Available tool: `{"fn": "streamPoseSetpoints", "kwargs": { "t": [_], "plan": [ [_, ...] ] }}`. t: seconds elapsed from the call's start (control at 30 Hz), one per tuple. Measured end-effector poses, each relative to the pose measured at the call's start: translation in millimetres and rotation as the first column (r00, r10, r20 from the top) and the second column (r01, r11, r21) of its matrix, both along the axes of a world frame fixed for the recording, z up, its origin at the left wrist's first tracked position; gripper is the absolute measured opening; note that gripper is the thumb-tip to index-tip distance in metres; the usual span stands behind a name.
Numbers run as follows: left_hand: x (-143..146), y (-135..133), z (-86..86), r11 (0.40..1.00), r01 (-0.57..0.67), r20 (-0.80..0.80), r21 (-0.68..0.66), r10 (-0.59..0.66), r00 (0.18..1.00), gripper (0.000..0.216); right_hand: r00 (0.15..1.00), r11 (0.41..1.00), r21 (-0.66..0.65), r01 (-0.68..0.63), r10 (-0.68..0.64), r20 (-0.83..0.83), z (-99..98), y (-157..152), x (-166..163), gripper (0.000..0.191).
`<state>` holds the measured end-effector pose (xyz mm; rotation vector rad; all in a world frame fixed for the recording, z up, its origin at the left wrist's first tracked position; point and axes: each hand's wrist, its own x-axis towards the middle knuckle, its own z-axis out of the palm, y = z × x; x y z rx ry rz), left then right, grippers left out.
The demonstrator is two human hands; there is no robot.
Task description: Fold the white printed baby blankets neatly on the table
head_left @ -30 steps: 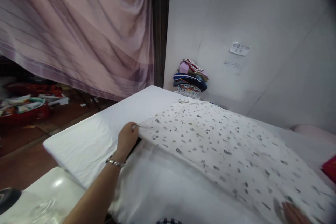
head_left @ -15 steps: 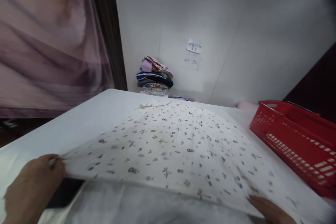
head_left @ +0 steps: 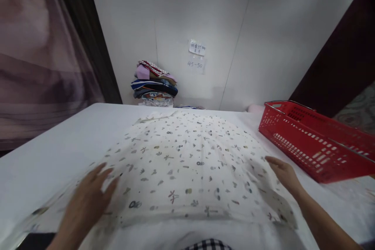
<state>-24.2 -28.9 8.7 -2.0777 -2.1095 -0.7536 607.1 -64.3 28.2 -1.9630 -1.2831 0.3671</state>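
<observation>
A white cloth point(head_left: 181, 164) with a small scattered print lies spread on the white table, its near edge toward me. It looks like a garment, but I cannot tell which kind. Over its left part is my left hand point(head_left: 89, 197), fingers apart and nothing held. My right hand point(head_left: 283, 174) is at the cloth's right side with its fingers stretched out, also holding nothing. Whether either hand presses on the fabric is hard to tell.
The white table point(head_left: 73, 136) reaches to a pale wall. A red plastic basket point(head_left: 316, 144) stands at the right. Folded clothes point(head_left: 155, 84) are stacked at the back. A dark flat object point(head_left: 36, 241) lies at the lower left. Pink curtain cloth point(head_left: 29, 66) hangs at the left.
Both hands have let go of the cloth's near edge and moved forward over its sides. The cloth now lies flatter. The view has shifted, so the basket shows farther left.
</observation>
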Motion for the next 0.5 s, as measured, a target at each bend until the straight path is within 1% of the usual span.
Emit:
{"fn": "streamPoseSetpoints", "kwargs": {
  "t": [0.07, 0.1, 0.13, 0.2, 0.3, 0.4, 0.5],
  "plan": [
    [30.6, 3.3, -5.9, 0.993, 0.114, -0.072, -0.007, -0.114, 0.991, 0.050, 0.995, 0.998, 0.040, 0.044, -0.048, 0.085, -6.2, 30.3, 14.0, 0.043],
    [42.2, 4.1, -10.0, 0.990, 0.140, -0.120, -0.019, -0.142, 0.983, 0.050, 0.991, 0.998, 0.042, 0.051, -0.056, 0.125, -7.6, 45.0, 18.9, 0.043],
    [50.9, 4.3, -14.8, 0.989, 0.143, -0.169, -0.048, -0.149, 0.974, 0.050, 0.984, 0.998, 0.031, 0.055, -0.059, 0.168, -7.8, 59.0, 22.4, 0.042],
    [59.4, 3.0, -25.6, 0.983, 0.122, -0.260, -0.139, -0.155, 0.953, 0.045, 0.964, 0.999, -0.018, 0.050, -0.044, 0.263, -5.2, 84.6, 26.3, 0.042],
    [55.0, 0.3, -41.8, 0.959, 0.134, -0.363, -0.251, -0.222, 0.905, 0.041, 0.927, 0.992, -0.122, 0.022, 0.025, 0.375, -0.5, 116.5, 29.3, 0.043],
    [43.1, 1.0, -54.3, 0.945, 0.183, -0.422, -0.273, -0.288, 0.859, 0.048, 0.911, 0.976, -0.215, 0.014, 0.077, 0.406, 2.5, 141.0, 31.4, 0.039],
    [36.3, 3.4, -60.9, 0.939, 0.175, -0.437, -0.297, -0.297, 0.849, 0.050, 0.885, 0.956, -0.294, 0.012, 0.127, 0.449, 8.5, 154.6, 20.8, 0.028]
  ]
}}
